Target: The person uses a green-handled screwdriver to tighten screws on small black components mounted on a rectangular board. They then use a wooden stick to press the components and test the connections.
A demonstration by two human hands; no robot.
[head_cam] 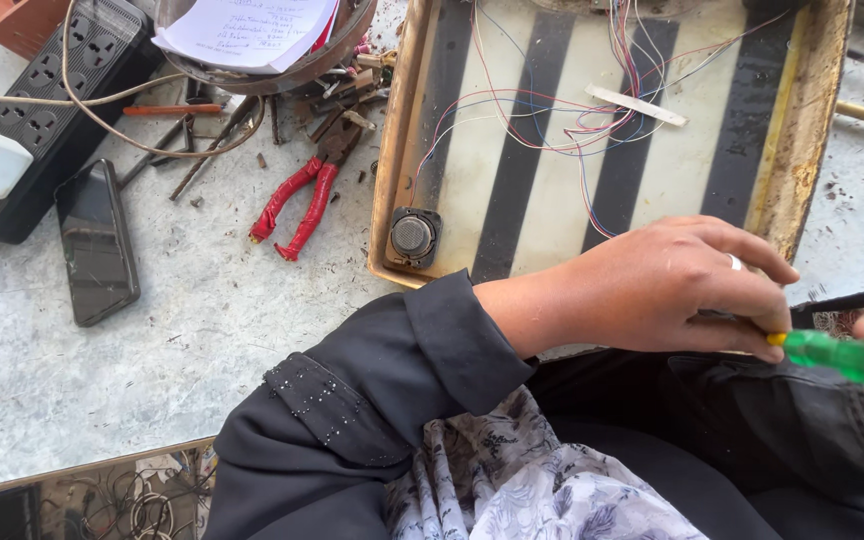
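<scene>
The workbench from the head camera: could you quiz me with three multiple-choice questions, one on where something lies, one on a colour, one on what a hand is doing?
1. Where is the phone?
A. On the striped panel
B. On the bench, beside the black power strip
C. In the person's lap

2. What colour are the handles of the pliers?
A. Red
B. Blue
C. Yellow

3. What is the left hand doing?
A. Lying flat and open on the bench
B. Gripping the pliers
C. Closed at the tip of the green tool handle

Answers:
1 B: the phone lies face up on the bench, right next to the power strip.
2 A: both handles are red.
3 C: its fingers curl at the yellow-tipped end of the green tool handle, below the striped panel.
</scene>
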